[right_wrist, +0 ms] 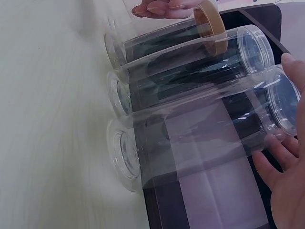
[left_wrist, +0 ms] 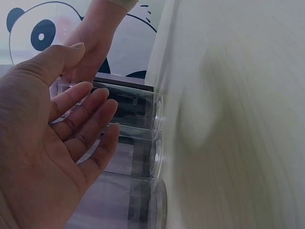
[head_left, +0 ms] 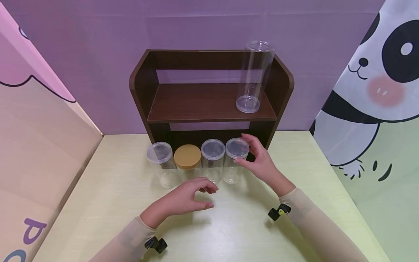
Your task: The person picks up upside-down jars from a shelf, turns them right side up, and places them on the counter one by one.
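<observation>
A row of clear cylindrical jars stands on the table before the dark brown shelf. My right hand [head_left: 258, 162] holds the rightmost jar [head_left: 233, 173] near its clear lid, thumb in front and fingers on the far right side. In the right wrist view, the fingers [right_wrist: 271, 164] lie along that jar just below its lid [right_wrist: 284, 106]. My left hand [head_left: 188, 196] hovers in front of the row, fingers loosely bent and holding nothing. Left of the held jar stand another clear-lidded jar [head_left: 213, 163], a jar with a tan lid [head_left: 187, 156] and a clear-lidded jar [head_left: 160, 154] at the left end.
The two-tier brown shelf [head_left: 209, 103] stands at the back against a purple backdrop [head_left: 203, 25]. On its upper board, at the right, is a taller clear jar [head_left: 256, 76]. Printed panels flank the pale table [head_left: 229, 233], with a panda [head_left: 386, 65] on the right one.
</observation>
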A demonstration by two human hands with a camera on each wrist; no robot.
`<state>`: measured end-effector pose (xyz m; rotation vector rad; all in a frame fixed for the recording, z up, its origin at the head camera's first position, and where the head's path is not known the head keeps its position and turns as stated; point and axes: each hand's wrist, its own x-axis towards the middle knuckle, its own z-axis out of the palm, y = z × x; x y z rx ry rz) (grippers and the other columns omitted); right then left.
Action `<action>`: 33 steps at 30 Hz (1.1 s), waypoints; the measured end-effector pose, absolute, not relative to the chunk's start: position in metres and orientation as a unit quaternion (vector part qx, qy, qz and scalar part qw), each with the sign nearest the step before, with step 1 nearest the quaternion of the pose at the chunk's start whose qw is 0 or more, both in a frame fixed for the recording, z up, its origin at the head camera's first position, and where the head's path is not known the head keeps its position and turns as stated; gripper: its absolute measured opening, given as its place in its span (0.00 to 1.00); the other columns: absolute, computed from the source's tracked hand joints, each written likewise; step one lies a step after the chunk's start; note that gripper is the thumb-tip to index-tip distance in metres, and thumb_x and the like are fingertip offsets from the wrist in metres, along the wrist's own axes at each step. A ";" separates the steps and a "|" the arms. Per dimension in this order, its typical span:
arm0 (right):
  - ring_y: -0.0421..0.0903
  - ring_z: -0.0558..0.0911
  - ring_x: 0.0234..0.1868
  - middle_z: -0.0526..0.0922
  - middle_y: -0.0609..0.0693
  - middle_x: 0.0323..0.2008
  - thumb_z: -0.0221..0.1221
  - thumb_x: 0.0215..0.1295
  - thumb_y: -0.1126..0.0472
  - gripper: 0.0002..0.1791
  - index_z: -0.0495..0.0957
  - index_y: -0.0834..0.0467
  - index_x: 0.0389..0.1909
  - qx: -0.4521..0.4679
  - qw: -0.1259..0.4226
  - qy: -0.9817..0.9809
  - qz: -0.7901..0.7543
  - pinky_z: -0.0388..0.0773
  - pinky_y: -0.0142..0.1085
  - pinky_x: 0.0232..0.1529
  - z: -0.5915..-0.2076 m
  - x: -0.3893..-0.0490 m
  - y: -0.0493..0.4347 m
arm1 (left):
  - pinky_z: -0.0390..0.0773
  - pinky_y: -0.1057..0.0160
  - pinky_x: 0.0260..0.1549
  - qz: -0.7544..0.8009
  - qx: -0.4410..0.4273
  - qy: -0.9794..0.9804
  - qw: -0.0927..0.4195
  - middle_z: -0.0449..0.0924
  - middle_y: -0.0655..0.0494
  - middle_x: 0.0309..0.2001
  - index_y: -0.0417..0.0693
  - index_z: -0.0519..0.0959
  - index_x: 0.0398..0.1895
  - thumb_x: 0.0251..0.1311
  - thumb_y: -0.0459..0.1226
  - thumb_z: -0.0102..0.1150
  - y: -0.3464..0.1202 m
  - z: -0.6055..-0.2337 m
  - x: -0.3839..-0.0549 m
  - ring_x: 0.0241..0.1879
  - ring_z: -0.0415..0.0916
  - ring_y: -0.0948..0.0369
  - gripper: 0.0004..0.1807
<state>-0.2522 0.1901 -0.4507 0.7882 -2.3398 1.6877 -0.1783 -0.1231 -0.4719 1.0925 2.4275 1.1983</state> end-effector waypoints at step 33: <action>0.44 0.81 0.56 0.81 0.54 0.56 0.69 0.77 0.62 0.23 0.76 0.66 0.65 0.080 0.334 -0.739 0.580 0.81 0.33 0.57 -0.377 -0.272 0.236 | 0.85 0.56 0.62 0.407 0.398 0.816 0.101 0.87 0.51 0.54 0.44 0.84 0.62 0.70 0.35 0.75 -0.116 -0.471 -0.178 0.55 0.84 0.61 0.20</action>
